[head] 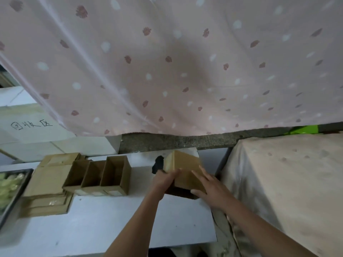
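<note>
Now, left hand (164,180) gripping the box (185,167), right hand (210,189) flat against it at the table's (111,229) far edge, I should press evenly.

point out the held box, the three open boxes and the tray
held box (185,164), head view, top face
open boxes (93,174), head view, inside the middle box
tray (17,194), head view, right rim

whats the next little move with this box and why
Probably turn the cardboard box upright and set it down right of the three open boxes: left hand and right hand hold it tilted above the white table, with bare space beside that row.
</note>
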`<move>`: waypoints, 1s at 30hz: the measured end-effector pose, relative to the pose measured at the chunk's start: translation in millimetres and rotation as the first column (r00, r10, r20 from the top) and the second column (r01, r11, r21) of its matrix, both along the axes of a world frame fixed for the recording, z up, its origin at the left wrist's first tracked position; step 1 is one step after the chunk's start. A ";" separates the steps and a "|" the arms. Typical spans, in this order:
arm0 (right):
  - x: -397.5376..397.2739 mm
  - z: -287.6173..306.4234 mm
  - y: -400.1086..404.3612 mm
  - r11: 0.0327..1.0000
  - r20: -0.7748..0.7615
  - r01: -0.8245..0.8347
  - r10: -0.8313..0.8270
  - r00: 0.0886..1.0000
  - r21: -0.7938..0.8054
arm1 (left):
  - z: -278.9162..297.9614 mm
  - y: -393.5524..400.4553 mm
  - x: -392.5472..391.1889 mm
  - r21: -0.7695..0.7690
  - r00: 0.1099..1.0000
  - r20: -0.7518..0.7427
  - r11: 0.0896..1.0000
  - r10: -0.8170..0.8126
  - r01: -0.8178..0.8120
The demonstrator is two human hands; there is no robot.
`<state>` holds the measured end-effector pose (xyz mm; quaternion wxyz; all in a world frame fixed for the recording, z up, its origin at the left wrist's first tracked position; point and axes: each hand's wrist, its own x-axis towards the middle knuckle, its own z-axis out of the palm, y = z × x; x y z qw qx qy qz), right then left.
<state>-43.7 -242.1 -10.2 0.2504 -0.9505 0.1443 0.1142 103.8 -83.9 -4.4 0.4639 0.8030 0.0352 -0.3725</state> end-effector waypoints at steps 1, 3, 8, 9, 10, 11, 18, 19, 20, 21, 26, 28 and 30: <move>-3.0 1.0 -3.1 0.997 -0.007 0.039 -0.039 0.999 0.067 | -0.8 0.5 -3.5 0.014 0.994 0.096 0.999 -0.049 0.048; -2.4 6.0 -7.4 0.985 0.028 0.094 -0.099 0.995 0.143 | -0.2 1.7 -8.4 0.157 0.936 0.286 0.973 -0.208 0.168; 24.1 12.9 -6.8 0.995 0.039 -0.033 0.029 0.999 0.099 | -5.8 7.0 -23.5 0.483 0.578 0.539 0.787 -0.613 0.385; 27.5 9.9 -4.6 0.994 0.007 -0.093 0.092 0.996 0.051 | -9.4 9.4 -28.3 0.498 0.533 0.541 0.758 -0.651 0.420; 28.9 6.3 -1.4 0.989 -0.041 -0.149 0.149 0.988 0.001 | -12.9 12.3 -34.2 0.507 0.503 0.536 0.735 -0.678 0.451; 29.8 2.3 2.0 0.982 -0.084 -0.185 0.182 0.980 -0.034 | -16.2 15.6 -39.6 0.508 0.485 0.534 0.721 -0.693 0.471; 19.4 -30.1 34.0 0.991 -0.083 -0.114 0.108 0.991 -0.070 | -48.5 35.6 -50.5 0.592 0.395 0.488 0.627 -0.779 0.505; 18.7 -33.2 37.2 0.994 -0.085 -0.094 0.090 0.992 -0.054 | -52.3 38.1 -49.7 0.596 0.392 0.488 0.626 -0.780 0.503; 18.1 -34.3 40.0 0.997 -0.089 -0.077 0.074 0.993 -0.031 | -55.0 40.6 -49.0 0.598 0.391 0.482 0.621 -0.784 0.507; 17.7 -33.6 42.9 0.998 -0.090 -0.061 0.060 0.994 -0.005 | -57.0 43.2 -48.3 0.600 0.392 0.466 0.609 -0.793 0.519; 20.4 -30.8 51.1 0.997 0.027 0.073 -0.073 0.997 0.021 | -64.2 56.1 -39.5 0.608 0.369 0.419 0.558 -0.829 0.564; 21.6 -32.6 52.7 0.993 0.007 0.103 -0.103 0.995 0.051 | -65.5 56.5 -36.6 0.609 0.337 0.418 0.535 -0.844 0.585; 22.0 -34.8 54.6 0.987 -0.018 0.129 -0.128 0.992 0.094 | -66.0 55.8 -36.7 0.592 0.328 0.435 0.541 -0.838 0.597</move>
